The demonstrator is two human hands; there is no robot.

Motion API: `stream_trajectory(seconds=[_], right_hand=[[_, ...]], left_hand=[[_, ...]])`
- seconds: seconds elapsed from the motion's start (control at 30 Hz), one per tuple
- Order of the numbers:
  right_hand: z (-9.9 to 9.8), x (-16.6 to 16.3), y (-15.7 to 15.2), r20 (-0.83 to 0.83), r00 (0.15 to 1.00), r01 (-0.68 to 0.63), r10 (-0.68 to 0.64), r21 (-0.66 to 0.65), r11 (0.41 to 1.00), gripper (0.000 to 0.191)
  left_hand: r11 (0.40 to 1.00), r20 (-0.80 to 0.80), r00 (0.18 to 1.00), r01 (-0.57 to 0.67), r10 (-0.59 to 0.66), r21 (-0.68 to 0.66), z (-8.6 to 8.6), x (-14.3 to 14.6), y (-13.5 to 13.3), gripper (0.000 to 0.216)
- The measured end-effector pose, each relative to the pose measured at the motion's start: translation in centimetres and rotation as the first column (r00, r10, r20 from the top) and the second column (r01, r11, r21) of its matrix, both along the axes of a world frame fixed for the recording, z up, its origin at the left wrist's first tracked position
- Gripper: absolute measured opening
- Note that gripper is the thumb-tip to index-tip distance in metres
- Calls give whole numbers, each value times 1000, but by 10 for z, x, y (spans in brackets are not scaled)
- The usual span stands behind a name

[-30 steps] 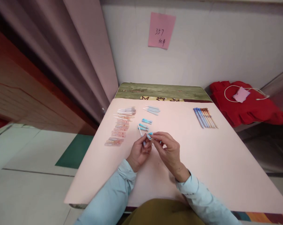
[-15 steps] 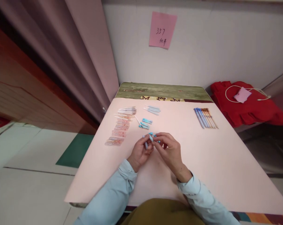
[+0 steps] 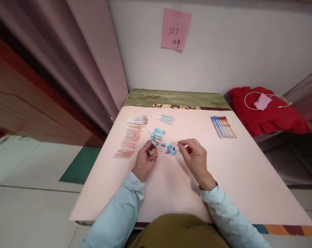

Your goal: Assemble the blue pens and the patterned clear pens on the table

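Observation:
My left hand [image 3: 144,161] is closed round a light-blue pen barrel [image 3: 154,142], its end pointing up past the thumb. A second, bluish-violet piece shows among the same fingers. To the right, my right hand [image 3: 196,159] is held in a pinch above the table; whatever its fingertips hold is too small to make out. Between both hands lie several small blue pen parts [image 3: 169,147]. Just beyond my left hand are several turquoise barrel pieces [image 3: 159,133], with a thin white refill [image 3: 150,131] lying slantwise against them.
Several pale-blue pointed barrels [image 3: 165,119] lie farther back. Left of them are white refills [image 3: 137,120] and pink patterned pieces [image 3: 130,144]. A row of blue and brown pens [image 3: 223,126] is at the right. Red cloth [image 3: 269,117] with a white cable sits beyond the table [image 3: 223,179].
My hands have separated: the right has moved right, away from the pen barrel, and the left slightly left with it. The small blue parts between them are now uncovered.

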State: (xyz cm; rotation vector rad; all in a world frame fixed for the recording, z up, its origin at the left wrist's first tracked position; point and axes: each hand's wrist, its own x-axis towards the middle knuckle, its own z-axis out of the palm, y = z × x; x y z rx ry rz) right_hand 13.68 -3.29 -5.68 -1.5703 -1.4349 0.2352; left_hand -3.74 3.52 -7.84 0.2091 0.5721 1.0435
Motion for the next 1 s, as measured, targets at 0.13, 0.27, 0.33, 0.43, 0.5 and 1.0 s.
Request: stream_trajectory(seconds=[0.13,0.27,0.33,0.43,0.5,1.0], right_hand=[[-18,-9,-4,276,951,-103,142,-152,983,12],[-33,-26,-4,467,867,-65,173,-237,969,15],[-37,-30,-2,516,839,-45,170,-246,968,15],[-43,-32,1,560,814,-34,155,-221,975,17],[-43,-32,1,555,821,-36,138,-190,981,17],[15,-24,-12,-32,992,-124,121,-98,987,11]], left_hand=[[1000,-22,1000,0,1,21,-1,-1,3,10],[999,-35,999,27,-26,25,-4,3,-1,10],[999,-30,999,42,-41,21,-4,5,-3,11],[998,-15,998,67,-67,12,-4,6,-5,12],[997,-1,997,80,-80,10,-4,7,-6,12],[979,-117,983,160,-145,127,-2,17,-18,20]])
